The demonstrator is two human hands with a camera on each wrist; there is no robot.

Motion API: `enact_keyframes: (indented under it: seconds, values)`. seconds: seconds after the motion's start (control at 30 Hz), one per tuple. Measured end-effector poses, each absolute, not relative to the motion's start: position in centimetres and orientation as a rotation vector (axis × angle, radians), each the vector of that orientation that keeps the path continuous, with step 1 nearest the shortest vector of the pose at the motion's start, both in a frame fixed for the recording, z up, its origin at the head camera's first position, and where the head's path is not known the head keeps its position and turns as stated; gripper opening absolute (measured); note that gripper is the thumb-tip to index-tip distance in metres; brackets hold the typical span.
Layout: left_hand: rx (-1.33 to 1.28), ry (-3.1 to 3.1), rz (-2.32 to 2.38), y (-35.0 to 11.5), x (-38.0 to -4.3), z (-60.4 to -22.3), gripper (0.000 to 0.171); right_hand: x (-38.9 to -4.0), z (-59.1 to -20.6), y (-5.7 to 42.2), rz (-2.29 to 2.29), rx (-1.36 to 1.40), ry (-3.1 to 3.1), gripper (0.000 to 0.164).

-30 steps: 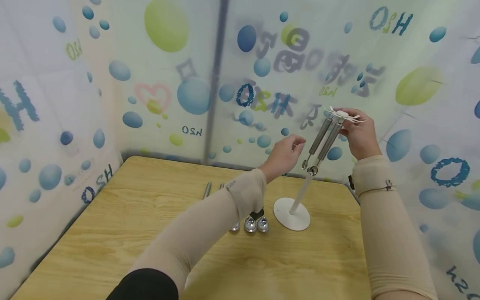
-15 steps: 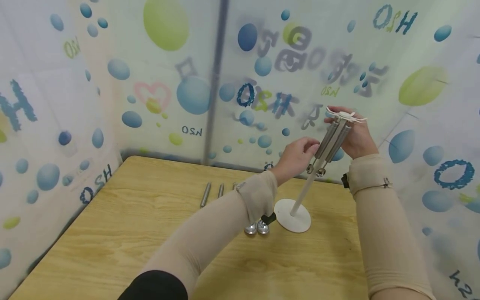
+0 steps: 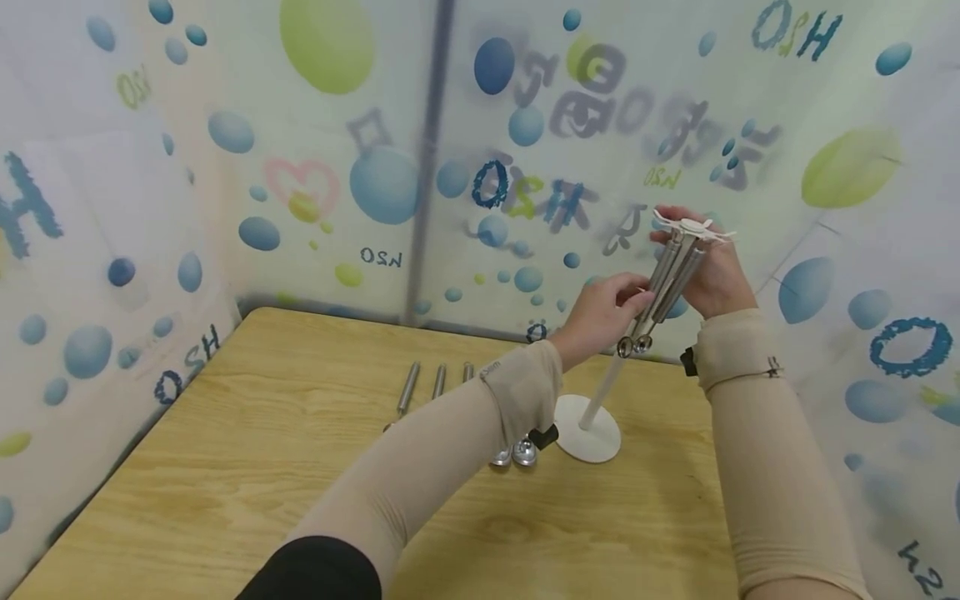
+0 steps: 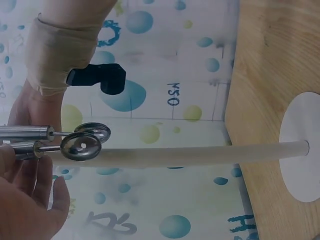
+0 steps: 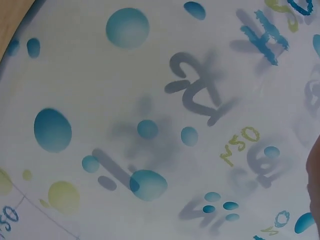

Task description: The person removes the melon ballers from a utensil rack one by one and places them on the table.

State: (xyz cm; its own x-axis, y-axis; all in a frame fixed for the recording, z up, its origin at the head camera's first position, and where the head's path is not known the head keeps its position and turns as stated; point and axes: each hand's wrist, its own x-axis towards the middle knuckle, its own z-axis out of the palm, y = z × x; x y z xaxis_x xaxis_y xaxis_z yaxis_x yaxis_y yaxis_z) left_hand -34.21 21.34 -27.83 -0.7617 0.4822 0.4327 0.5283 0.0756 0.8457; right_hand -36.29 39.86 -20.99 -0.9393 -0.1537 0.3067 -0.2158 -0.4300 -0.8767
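A white stand (image 3: 588, 446) with a round base, a pole and a hooked top rises at the table's right. From its hooks hang two steel spoons with thick handles. My left hand (image 3: 596, 317) pinches the handle of the nearer spoon (image 4: 81, 146), thumb in front and fingers behind in the left wrist view. The other spoon (image 4: 102, 131) hangs right beside it. Behind the hooked top (image 3: 692, 227), my right hand (image 3: 716, 275) holds the upper stand, its fingers partly hidden by hooks and handles. The right wrist view catches only a sliver of that hand (image 5: 314, 185).
Several more spoons lie on the wooden table (image 3: 247, 467); their handles (image 3: 408, 387) and shiny bowls (image 3: 525, 452) show around my left forearm, which covers the rest. Curtains (image 3: 337, 250) printed with bubbles and lettering stand behind the table and along its sides.
My left hand has moved right and brought the spoon in beside the other hanging one. The spoons now hang close together along the pole. My right hand stays at the stand's top.
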Motion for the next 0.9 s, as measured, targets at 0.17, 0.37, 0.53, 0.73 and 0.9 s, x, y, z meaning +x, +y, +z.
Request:
enact_keyframes:
  seconds: [0.17,0.37,0.53,0.73,0.9]
  values:
    - [-1.098,-2.265,-1.772,21.2,-34.1,-27.7,0.039,-35.9,-21.0,39.9,2.616,0.477,-1.497,0.047]
    - [-1.111,-2.252,-1.771,21.3,-34.1,-27.5,0.035,-34.9,-21.2,40.4,2.614,0.49,-1.253,0.062]
    - [-1.125,-2.229,-1.763,21.0,-33.9,-27.4,0.033,-33.8,-21.1,40.9,2.21,0.314,-1.334,0.049]
    - [-1.105,-2.25,-1.748,20.5,-33.8,-27.4,0.033,-33.3,-20.8,41.4,1.349,0.175,-1.915,0.057]
    - [-1.125,-2.249,-1.743,20.4,-33.7,-27.4,0.033,-33.1,-20.8,41.5,1.017,0.237,-2.156,0.06]
